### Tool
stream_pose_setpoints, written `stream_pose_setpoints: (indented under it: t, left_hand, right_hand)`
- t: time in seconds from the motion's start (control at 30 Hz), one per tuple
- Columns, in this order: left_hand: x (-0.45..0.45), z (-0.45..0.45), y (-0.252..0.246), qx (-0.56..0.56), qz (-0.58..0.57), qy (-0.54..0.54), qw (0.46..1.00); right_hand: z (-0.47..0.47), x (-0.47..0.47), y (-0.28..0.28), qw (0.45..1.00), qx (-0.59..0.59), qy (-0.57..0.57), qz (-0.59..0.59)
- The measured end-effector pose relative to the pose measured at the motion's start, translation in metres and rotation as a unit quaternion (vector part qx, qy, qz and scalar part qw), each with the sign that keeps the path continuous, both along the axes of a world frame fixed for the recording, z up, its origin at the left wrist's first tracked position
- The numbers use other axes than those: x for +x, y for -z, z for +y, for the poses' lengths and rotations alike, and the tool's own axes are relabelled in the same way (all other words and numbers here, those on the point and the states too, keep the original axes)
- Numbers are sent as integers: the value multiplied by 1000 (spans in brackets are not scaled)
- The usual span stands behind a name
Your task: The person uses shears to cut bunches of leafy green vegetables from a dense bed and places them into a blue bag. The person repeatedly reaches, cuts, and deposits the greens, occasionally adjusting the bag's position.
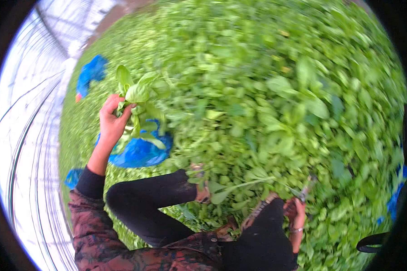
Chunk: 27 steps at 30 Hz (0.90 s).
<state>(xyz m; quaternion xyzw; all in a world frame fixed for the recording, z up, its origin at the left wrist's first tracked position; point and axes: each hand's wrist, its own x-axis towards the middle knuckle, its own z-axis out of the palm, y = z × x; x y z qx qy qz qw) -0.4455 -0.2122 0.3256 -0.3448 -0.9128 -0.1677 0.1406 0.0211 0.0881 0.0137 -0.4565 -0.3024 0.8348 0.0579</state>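
Observation:
My left hand (113, 113) is raised at the left, its fingers closed around a bunch of broad-leaved greens (139, 92). Below the leaves lies a blue plastic bag (140, 152), partly covered by them and by my wrist. Beside my knee, my right hand (295, 210) grips a small hand tool (307, 189), which looks like a knife; blur hides its exact shape. Its tip points up into the leafy crop (244, 135). A long-stemmed leaf (237, 189) lies across the plants between my shoes and the tool.
More blue plastic shows at the far left (93, 73), near my left sleeve (74, 178) and at the right rim (395, 200). Pale greenhouse sheeting (27, 135) with curved ribs rises at the left. A black curved thing (373, 242) is at the lower right. My shoes (257, 211) are among the plants.

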Motion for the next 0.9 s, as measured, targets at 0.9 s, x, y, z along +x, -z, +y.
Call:
stream_pose_setpoints:
  t: [0.9]
  left_hand:
    - [24,-199,145,-255,43,-128,957]
  right_hand:
    - [-15,-199,-125,897,188,-392,81]
